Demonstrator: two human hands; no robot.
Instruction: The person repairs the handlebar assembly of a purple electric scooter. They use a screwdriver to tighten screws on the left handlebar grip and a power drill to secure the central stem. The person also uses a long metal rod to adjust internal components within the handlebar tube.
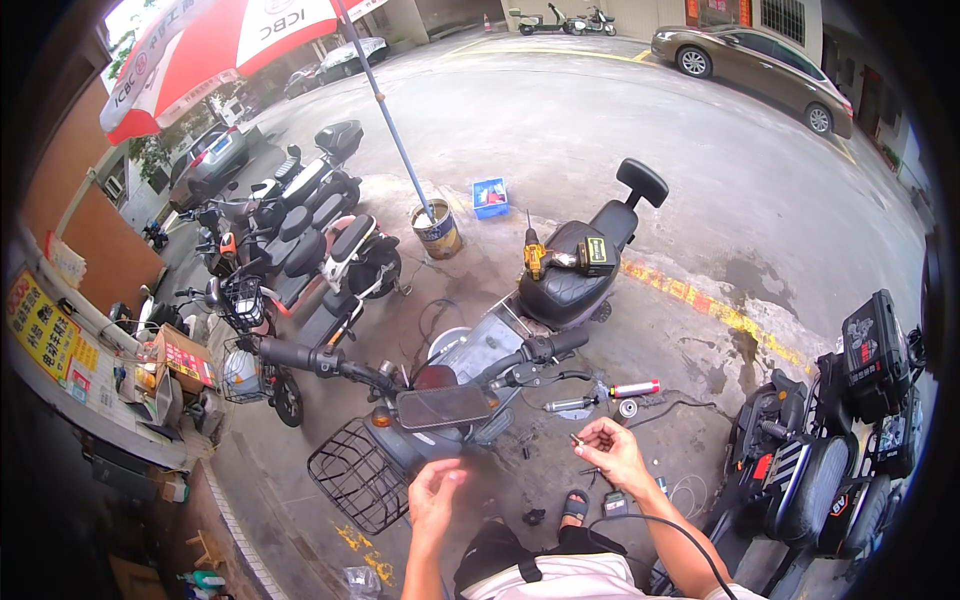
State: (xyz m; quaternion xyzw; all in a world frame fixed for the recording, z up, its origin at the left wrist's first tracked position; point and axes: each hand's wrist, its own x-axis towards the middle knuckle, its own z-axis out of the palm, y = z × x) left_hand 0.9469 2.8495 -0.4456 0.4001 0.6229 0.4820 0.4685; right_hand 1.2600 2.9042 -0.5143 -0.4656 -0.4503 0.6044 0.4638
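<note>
The right hand [614, 456] pinches a small part [577, 440], which sticks out from its fingertips toward the left hand [431, 500]. The left hand is farther off, bent near the basket's [352, 473] right edge; I can't tell if it holds anything.

Counting live from my end: two hands, one left hand [432, 503] and one right hand [615, 458], with one small part [577, 440]. One scooter [485, 350] up close, and on it I count two handlebar grips [560, 345], one wire basket [355, 480], one drill [534, 258]. Now one umbrella [235, 65], one bucket [437, 236], one blue crate [490, 198], one brown car [760, 65], and two far scooters [540, 21] up top!
</note>
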